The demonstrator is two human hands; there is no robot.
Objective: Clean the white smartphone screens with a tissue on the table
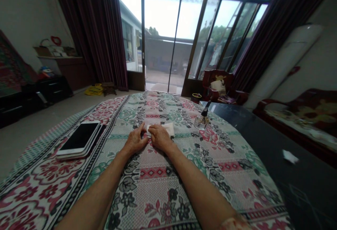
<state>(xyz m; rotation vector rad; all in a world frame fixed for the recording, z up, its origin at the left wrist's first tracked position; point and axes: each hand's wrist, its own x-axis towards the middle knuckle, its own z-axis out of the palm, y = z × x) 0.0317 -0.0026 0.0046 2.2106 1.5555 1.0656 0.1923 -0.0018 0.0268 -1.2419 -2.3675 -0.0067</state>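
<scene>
Flat on the flowered tablecloth point(155, 193), a small folded white cloth point(169, 129) lies under and beside my right hand point(160, 137). The fingers of that hand curl down onto its left end; whether it is cloth or tissue is hard to tell. Close on the left is my left hand point(135, 140), its thumb and forefinger spread apart, the tips near the small white end of the cloth that shows between both hands. My palms and part of the cloth are hidden beneath the fingers.
A stack of white tablets point(80, 138) lies to the left. At the right stands a small glass bottle point(202, 120) with a black top. Beyond the cloth's right edge, a dark glossy tabletop point(265, 145) bears a crumpled white scrap point(290, 157). A wooden chair point(210, 79) stands farther back.
</scene>
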